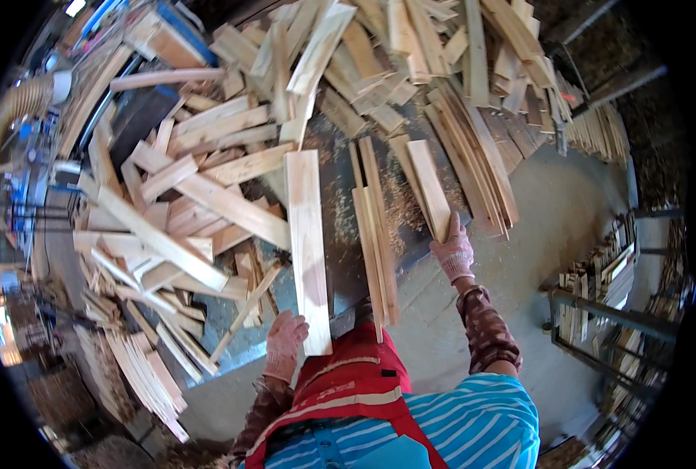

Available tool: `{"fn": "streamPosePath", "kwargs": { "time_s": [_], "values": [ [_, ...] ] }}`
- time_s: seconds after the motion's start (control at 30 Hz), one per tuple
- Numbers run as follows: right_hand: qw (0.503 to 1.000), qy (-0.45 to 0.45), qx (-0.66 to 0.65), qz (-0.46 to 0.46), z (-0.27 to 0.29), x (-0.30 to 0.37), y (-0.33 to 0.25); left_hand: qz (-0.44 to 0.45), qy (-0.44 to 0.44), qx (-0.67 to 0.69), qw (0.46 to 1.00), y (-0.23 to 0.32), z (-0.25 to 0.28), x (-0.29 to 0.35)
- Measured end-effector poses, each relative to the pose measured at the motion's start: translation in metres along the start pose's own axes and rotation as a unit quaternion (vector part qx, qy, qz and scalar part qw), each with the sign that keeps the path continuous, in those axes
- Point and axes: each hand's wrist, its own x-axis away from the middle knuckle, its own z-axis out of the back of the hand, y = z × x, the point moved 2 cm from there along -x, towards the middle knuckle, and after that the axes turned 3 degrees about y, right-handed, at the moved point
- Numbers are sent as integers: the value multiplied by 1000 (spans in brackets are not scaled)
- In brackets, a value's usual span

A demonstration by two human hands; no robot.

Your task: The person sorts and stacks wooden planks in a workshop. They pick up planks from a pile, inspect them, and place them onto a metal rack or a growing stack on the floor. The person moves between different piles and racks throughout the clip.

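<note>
Gripping 2 pale, flat boards: left hand (pixel 285 344) on the long plank (pixel 307 250), right hand (pixel 453 252) on the short plank (pixel 430 187).

A: Desk (pixel 340 203) layout?
B: Long plank (pixel 307 242) left of centre, thin strips (pixel 375 234) just right of it, short board (pixel 430 187) further right.
A: Rest?
B: Loose offcut pile (pixel 176 203) on the left, more boards (pixel 410 47) heaped behind.

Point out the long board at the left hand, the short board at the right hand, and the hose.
long board (pixel 305 234), head view, mid-length of its face
short board (pixel 430 187), head view, middle of its face
hose (pixel 12 117), head view, ribbed bend
</note>
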Motion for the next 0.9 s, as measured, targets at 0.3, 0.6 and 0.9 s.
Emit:
{"fn": "streamPosePath", "kwargs": {
  "time_s": [0.3, 0.6, 0.9],
  "values": [
    [984, 76, 135, 92, -20, 29, -41, -51, 59, 74, 994, 21, 47, 12],
    [874, -93, -342, 332, -84, 136, -238, -96, 52, 132, 985, 31, 174, -38],
    [938, -18, 66, 338, -205, 268, -455, -98, -66, 58, 991, 101, 287, -55]
  ]
}}
